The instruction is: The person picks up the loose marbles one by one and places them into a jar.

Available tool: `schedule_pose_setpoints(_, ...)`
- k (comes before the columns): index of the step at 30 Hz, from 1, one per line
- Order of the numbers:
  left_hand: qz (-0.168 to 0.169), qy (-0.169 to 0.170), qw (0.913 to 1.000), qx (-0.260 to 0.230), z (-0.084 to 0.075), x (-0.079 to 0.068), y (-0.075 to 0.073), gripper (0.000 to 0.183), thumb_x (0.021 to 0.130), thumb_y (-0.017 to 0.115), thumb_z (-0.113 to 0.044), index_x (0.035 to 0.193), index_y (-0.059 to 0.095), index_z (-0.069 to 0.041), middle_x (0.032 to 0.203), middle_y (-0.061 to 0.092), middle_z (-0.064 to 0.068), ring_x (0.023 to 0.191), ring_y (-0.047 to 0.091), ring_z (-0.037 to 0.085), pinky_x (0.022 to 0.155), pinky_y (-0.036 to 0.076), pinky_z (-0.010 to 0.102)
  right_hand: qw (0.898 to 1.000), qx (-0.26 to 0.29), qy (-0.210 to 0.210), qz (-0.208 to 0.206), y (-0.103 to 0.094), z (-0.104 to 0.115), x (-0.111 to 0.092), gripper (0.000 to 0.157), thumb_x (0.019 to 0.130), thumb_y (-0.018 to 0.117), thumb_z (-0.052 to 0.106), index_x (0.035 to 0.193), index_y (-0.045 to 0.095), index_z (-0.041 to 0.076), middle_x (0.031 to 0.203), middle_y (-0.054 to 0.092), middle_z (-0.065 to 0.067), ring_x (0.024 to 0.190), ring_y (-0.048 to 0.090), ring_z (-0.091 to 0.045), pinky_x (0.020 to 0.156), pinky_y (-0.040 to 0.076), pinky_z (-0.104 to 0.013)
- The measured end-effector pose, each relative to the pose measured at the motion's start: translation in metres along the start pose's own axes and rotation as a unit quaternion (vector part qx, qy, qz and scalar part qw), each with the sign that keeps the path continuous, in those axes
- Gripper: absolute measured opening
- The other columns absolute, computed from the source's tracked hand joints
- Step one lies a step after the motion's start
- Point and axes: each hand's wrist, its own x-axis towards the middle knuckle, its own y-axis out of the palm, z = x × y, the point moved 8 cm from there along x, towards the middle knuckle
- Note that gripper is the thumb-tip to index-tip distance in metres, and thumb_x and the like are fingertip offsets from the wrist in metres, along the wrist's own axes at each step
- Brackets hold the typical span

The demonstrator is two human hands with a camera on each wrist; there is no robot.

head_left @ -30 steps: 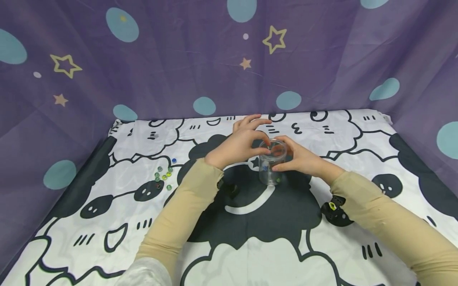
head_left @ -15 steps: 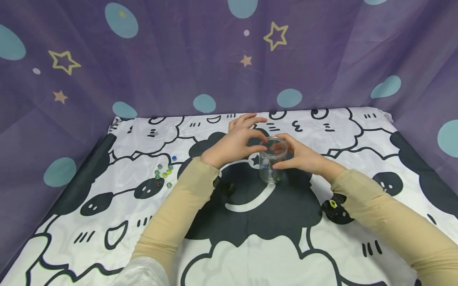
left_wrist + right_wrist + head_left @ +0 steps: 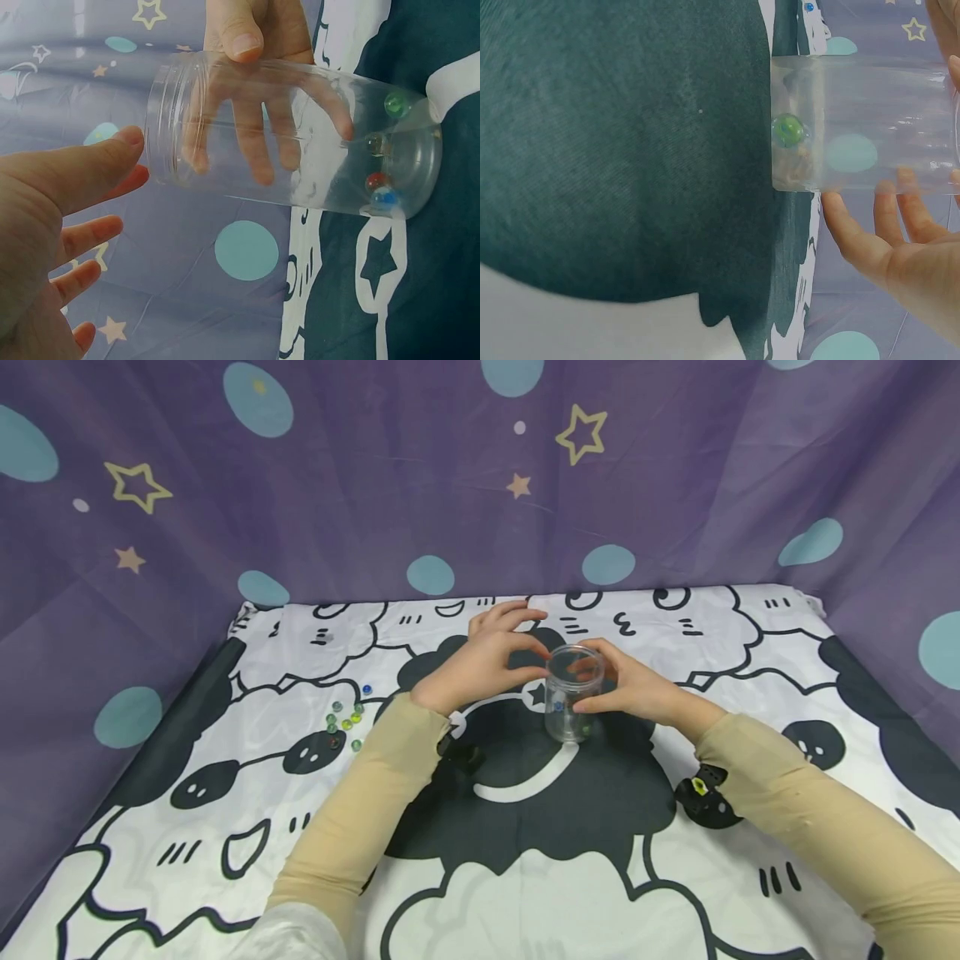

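A clear plastic jar (image 3: 564,693) without a lid stands upright on the cloth's dark patch. My right hand (image 3: 637,692) grips its upper side, thumb in front and fingers behind. On the jar's bottom, the left wrist view shows a green marble (image 3: 395,104), a dark clear one (image 3: 377,143), a red one (image 3: 377,182) and a blue one (image 3: 384,198). Just left of the jar's mouth is my left hand (image 3: 480,662), holding nothing, its thumb and index finger spread apart at the rim and the other fingers loose.
Several loose marbles, mostly green and yellow, lie to the left, among them a blue marble (image 3: 367,689) and a reddish one (image 3: 334,743). A black-and-white cartoon cloth (image 3: 480,910) covers the table. Behind it hangs a purple curtain (image 3: 360,485).
My left hand has drawn back leftward from over the jar's mouth, its thumb and index finger parting. The right hand has kept its grip on the jar, which stays in place.
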Motion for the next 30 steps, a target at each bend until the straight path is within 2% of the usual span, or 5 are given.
schedule_pose_setpoints(8,0.012,-0.025,0.9996,-0.002,0.010,-0.008,0.004,0.018,0.086,0.070,-0.031,0.099,0.073,-0.020,0.146,0.041,0.003,0.143,0.018,0.025,0.109,0.015,0.053,1.000,-0.002,0.003,-0.003,0.000,0.001,0.000,0.075,0.081,0.073,0.007,0.142,0.029,0.011,0.134,0.047,-0.021,0.126,0.044,-0.036,0.099,0.039,-0.053)
schedule_pose_setpoints(17,0.007,-0.025,0.9996,-0.010,0.018,-0.019,0.006,0.018,0.086,0.070,-0.029,0.099,0.074,-0.017,0.146,0.042,0.005,0.142,0.020,0.028,0.109,0.013,0.056,1.000,-0.001,-0.002,-0.005,0.001,0.002,0.000,0.075,0.080,0.073,0.006,0.141,0.030,0.010,0.134,0.047,-0.021,0.127,0.043,-0.036,0.100,0.037,-0.053)
schedule_pose_setpoints(30,0.018,-0.042,0.9988,-0.016,0.031,-0.040,0.011,0.016,0.086,0.070,-0.030,0.098,0.073,-0.020,0.146,0.042,0.005,0.142,0.020,0.027,0.110,0.011,0.058,1.000,-0.004,-0.009,-0.008,0.000,0.001,0.001,0.075,0.080,0.074,0.005,0.141,0.031,0.010,0.132,0.049,-0.021,0.125,0.046,-0.036,0.098,0.039,-0.050)
